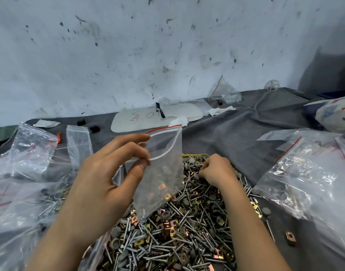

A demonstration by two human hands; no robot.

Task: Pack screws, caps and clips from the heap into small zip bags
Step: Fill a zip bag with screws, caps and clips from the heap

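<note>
Grey cloth (236, 133) stretches beyond our right hand (216, 169), curled into the heap (187, 241), grip unclear. Our left hand (109, 173) pinches the gaping zip bag (163, 173).

A clear zip bag (163, 163) with a red strip along its top is hanging upright, mouth gaping open, pinched near its left top corner by the left hand (101, 178) above the heap (177, 241). The heap is lying spread below, mixing silver screws (187, 225), round grey caps (115, 231) and brassy square clips (166, 224).
</note>
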